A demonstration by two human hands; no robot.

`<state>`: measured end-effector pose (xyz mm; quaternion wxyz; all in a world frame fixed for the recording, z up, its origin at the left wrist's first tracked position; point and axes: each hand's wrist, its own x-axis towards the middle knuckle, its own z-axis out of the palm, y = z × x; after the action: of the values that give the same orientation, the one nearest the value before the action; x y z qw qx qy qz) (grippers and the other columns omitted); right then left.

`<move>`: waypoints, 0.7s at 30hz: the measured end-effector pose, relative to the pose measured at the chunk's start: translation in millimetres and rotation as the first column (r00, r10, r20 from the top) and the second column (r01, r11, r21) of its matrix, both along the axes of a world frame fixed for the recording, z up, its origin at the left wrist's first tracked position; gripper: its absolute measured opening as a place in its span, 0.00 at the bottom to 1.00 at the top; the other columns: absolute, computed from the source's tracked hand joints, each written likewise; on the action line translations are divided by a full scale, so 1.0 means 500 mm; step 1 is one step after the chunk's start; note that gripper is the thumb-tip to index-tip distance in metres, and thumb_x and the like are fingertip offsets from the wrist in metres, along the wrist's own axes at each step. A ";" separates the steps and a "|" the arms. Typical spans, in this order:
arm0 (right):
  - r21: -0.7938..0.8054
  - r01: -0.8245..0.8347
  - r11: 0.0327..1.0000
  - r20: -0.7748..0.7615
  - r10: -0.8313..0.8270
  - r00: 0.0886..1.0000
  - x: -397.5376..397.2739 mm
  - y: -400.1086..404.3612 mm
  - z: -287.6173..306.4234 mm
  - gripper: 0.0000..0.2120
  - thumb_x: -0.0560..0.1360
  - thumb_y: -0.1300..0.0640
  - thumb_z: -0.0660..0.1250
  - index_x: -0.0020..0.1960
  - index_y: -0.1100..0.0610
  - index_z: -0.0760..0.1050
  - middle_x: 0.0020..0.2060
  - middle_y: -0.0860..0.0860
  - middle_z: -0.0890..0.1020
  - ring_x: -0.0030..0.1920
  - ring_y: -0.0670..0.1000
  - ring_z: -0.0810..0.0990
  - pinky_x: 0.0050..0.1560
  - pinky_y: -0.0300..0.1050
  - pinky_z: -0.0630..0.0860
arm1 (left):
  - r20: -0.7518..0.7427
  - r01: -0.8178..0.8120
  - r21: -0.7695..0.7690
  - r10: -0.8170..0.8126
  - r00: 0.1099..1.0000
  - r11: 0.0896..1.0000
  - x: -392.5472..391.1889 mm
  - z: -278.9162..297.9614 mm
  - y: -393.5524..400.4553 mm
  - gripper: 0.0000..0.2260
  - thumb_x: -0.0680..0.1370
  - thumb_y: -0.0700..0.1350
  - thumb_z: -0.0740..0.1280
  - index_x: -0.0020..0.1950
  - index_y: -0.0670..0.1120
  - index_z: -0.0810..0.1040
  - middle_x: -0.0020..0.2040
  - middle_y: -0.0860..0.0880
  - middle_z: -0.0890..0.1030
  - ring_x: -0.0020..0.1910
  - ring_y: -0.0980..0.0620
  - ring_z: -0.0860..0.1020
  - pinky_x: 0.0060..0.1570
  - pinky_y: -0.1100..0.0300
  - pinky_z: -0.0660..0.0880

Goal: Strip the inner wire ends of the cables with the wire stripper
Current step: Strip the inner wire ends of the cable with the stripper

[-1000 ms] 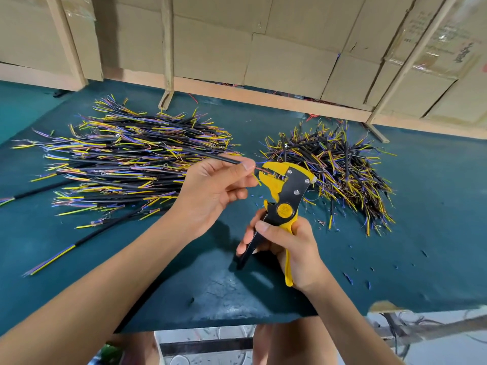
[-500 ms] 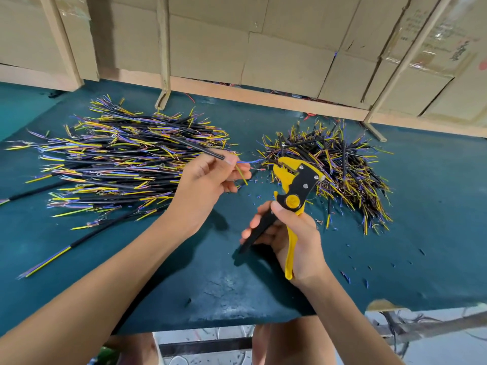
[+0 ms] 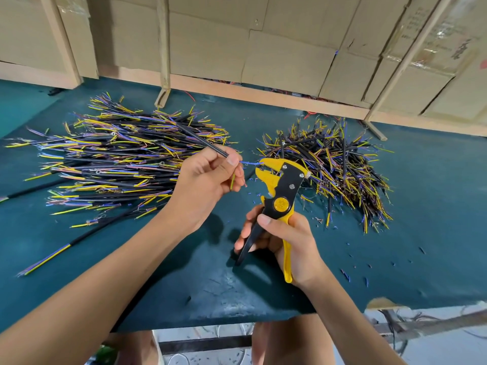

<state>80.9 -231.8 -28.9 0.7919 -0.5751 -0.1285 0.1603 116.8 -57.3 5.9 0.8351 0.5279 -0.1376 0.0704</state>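
My left hand (image 3: pixel 204 184) pinches a black cable (image 3: pixel 200 139) between thumb and fingers. The cable's blue inner wire (image 3: pixel 249 162) sticks out to the right and reaches the jaws of the wire stripper. A yellow-green inner wire (image 3: pixel 233 180) hangs down beside my fingers. My right hand (image 3: pixel 284 243) grips the yellow and black wire stripper (image 3: pixel 279 191) by its handles, head pointing up and left. The handles stand apart.
A big heap of black cables (image 3: pixel 118 159) with yellow and blue ends lies at the left on the teal table (image 3: pixel 434 206). A second heap (image 3: pixel 334 164) lies at the right. Small insulation scraps (image 3: pixel 345 275) dot the table. Cardboard and wooden struts (image 3: pixel 164 51) stand behind.
The stripper head has come back to the cable end after drawing away to the right. The blue wire now lies at its jaws. My left hand stays about where it was.
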 end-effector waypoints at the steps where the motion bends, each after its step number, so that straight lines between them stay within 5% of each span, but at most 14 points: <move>1: 0.002 -0.003 1.000 0.002 0.003 1.000 0.000 -0.001 0.001 0.09 0.72 0.53 0.71 0.49 0.57 0.81 0.40 0.61 0.82 0.39 0.64 0.85 0.38 0.46 0.79 | -0.002 0.005 -0.013 -0.005 1.000 1.000 -0.001 0.002 0.001 0.05 0.80 0.34 0.61 0.45 0.40 0.74 0.34 0.48 0.76 0.34 0.48 0.74 0.37 0.58 0.71; 11: -0.025 0.003 1.000 0.017 -0.002 1.000 -0.001 0.000 0.001 0.07 0.71 0.54 0.71 0.47 0.56 0.81 0.38 0.59 0.82 0.38 0.64 0.85 0.37 0.45 0.78 | 0.058 -0.088 0.198 0.078 0.995 0.976 0.003 -0.004 -0.002 0.05 0.82 0.33 0.62 0.47 0.39 0.74 0.34 0.42 0.76 0.32 0.47 0.74 0.36 0.56 0.72; 21: -0.053 -0.008 0.999 0.054 0.011 0.998 -0.001 0.002 0.004 0.04 0.73 0.54 0.71 0.43 0.55 0.81 0.36 0.58 0.82 0.36 0.63 0.84 0.36 0.43 0.78 | 0.084 -0.191 0.208 0.177 0.981 0.959 0.004 -0.003 -0.004 0.04 0.83 0.34 0.61 0.51 0.38 0.74 0.34 0.45 0.77 0.32 0.51 0.75 0.35 0.58 0.73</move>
<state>80.5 -230.7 -27.0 0.7717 -0.5994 -0.1486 0.1518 118.9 -59.4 4.5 0.7580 0.6232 -0.1214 0.1495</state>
